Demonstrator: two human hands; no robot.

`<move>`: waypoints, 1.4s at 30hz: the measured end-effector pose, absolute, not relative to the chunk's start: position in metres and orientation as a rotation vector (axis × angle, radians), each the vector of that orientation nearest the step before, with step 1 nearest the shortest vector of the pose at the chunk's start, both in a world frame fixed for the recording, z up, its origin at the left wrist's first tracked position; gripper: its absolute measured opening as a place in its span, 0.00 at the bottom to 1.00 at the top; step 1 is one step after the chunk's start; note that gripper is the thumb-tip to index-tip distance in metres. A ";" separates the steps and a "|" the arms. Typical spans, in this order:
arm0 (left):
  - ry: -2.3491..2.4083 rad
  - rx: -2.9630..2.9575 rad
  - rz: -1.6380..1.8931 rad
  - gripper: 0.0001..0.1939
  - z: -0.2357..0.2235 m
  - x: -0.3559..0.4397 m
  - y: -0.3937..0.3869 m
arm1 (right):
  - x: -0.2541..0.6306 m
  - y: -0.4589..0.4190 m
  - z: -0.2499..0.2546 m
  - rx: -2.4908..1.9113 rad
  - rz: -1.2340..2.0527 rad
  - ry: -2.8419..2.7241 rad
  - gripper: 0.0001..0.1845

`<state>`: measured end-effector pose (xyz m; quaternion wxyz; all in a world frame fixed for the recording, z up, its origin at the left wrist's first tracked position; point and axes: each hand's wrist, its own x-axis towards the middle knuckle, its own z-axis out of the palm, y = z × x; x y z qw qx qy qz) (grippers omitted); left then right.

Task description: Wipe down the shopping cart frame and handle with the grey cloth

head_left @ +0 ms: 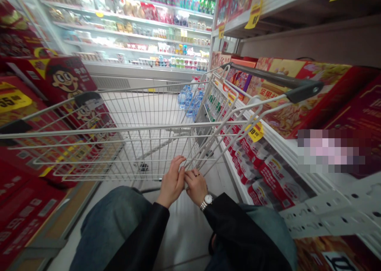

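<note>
At the stiff-looking cart [89,131], left hand [172,184] and right hand [197,188] are curling fingers, grip unclear; handle [268,76] is likely offering surest hold.

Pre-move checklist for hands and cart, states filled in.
1. Left hand and right hand visible: ok.
2. Both at the wire cart: ok, close together at its near lower side.
3. Fingers closed around wire: cannot tell.
4. A hand on the handle: not ok, both are well below it.
5. Watch outside the wires: ok.
6. Wheel locked: cannot tell.
</note>
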<state>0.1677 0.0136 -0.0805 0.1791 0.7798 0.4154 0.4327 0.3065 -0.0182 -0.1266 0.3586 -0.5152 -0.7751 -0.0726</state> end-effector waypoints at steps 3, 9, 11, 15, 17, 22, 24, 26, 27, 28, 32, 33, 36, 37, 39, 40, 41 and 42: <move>1.146 2.216 1.232 0.18 -0.081 0.167 0.014 | 0.318 -0.022 -0.111 -1.330 -0.186 -1.922 0.29; 1.171 2.175 1.254 0.18 -0.083 0.169 0.014 | 0.328 -0.026 -0.100 -1.324 -0.173 -1.769 0.28; 1.167 2.179 1.254 0.19 -0.083 0.169 0.014 | 0.322 -0.025 -0.108 -1.360 -0.150 -1.849 0.30; 1.165 2.187 1.242 0.19 -0.081 0.168 0.014 | 0.320 -0.023 -0.110 -1.377 -0.140 -1.918 0.31; 1.164 2.187 1.239 0.19 -0.081 0.168 0.014 | 0.328 -0.025 -0.098 -1.338 -0.170 -1.842 0.28; 1.163 2.187 1.237 0.19 -0.082 0.169 0.014 | 0.347 -0.034 -0.065 -1.234 -0.257 -1.599 0.26; 1.164 2.186 1.238 0.19 -0.081 0.170 0.013 | 0.346 -0.035 -0.064 -1.224 -0.277 -1.583 0.24; 1.163 2.182 1.243 0.19 -0.081 0.170 0.013 | 0.341 -0.034 -0.068 -1.237 -0.274 -1.636 0.24; 1.162 2.180 1.245 0.18 -0.080 0.170 0.013 | 0.339 -0.034 -0.070 -1.252 -0.258 -1.668 0.24; 1.162 2.178 1.247 0.18 -0.080 0.170 0.013 | 0.337 -0.033 -0.072 -1.270 -0.237 -1.692 0.25; 1.159 2.182 1.241 0.18 -0.079 0.169 0.013 | 0.342 -0.036 -0.055 -1.279 -0.197 -1.689 0.29; 1.159 2.184 1.238 0.18 -0.080 0.169 0.013 | 0.346 -0.038 -0.046 -1.264 -0.216 -1.661 0.29; 1.167 2.188 1.237 0.18 -0.081 0.169 0.013 | 0.362 -0.043 -0.019 -1.225 -0.328 -1.521 0.25; 1.172 2.188 1.239 0.18 -0.081 0.169 0.013 | 0.365 -0.043 -0.014 -1.221 -0.365 -1.475 0.24; 1.172 2.192 1.245 0.18 -0.081 0.169 0.013 | 0.367 -0.044 -0.012 -1.231 -0.398 -1.430 0.23; 1.168 2.193 1.248 0.18 -0.081 0.170 0.013 | 0.364 -0.043 -0.015 -1.240 -0.394 -1.440 0.23; 1.166 2.194 1.251 0.18 -0.081 0.170 0.012 | 0.361 -0.043 -0.019 -1.250 -0.378 -1.470 0.24; 1.163 2.195 1.253 0.18 -0.080 0.170 0.012 | 0.357 -0.042 -0.022 -1.259 -0.356 -1.513 0.25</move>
